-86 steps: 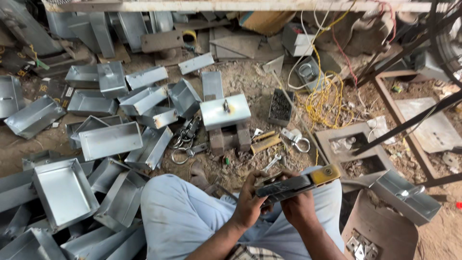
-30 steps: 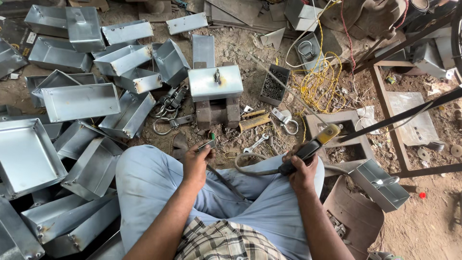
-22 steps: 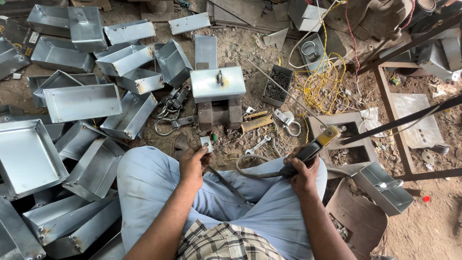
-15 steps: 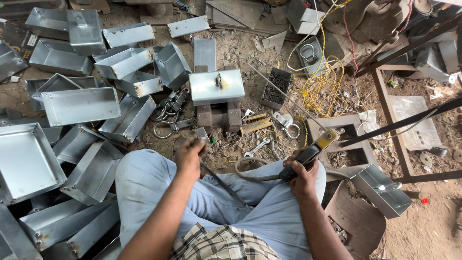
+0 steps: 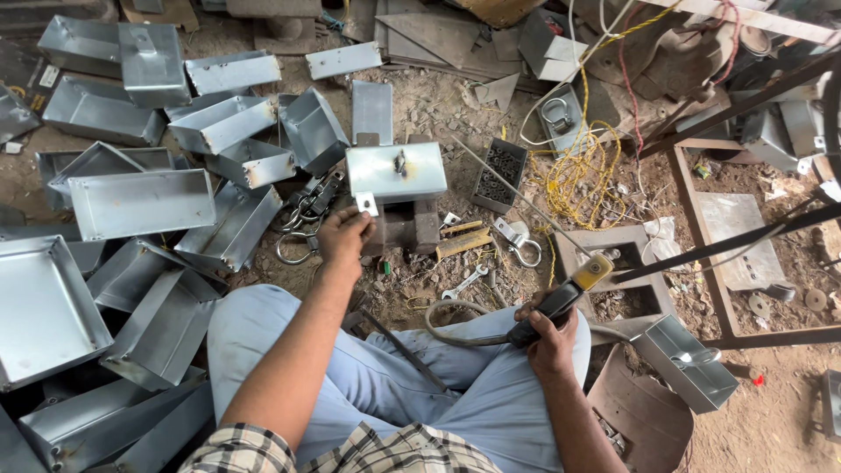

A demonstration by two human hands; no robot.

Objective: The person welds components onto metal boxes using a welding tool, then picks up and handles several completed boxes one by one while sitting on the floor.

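We sit on the dirt floor (image 5: 438,105) with our knees up in pale trousers. Our left hand (image 5: 343,238) reaches out toward twelve o'clock, fingers pinched around a small metal tab (image 5: 366,204), which sits just at the lower left corner of a steel box (image 5: 396,172). That box rests on a dark block (image 5: 407,226) straight ahead of us. Our right hand (image 5: 550,340), at about three o'clock from our lap, is closed around the black grip of an electrode holder (image 5: 561,300) with a yellow tip; its grey cable (image 5: 455,336) curves back across our right thigh, and a thin rod (image 5: 517,194) runs from the tip toward eleven o'clock, ending near the box. A dark strip (image 5: 405,350) lies across our lap. From nine to eleven o'clock lie heaps of open steel trays (image 5: 140,201), some upright, some tipped on their sides. Just beside the block, at its four o'clock, we see a spanner (image 5: 462,284) and a padlock (image 5: 523,251). A tangle of yellow wire (image 5: 578,175) lies at one o'clock, near a tray of screws (image 5: 499,173). A rusty frame (image 5: 701,263) stands at three o'clock.
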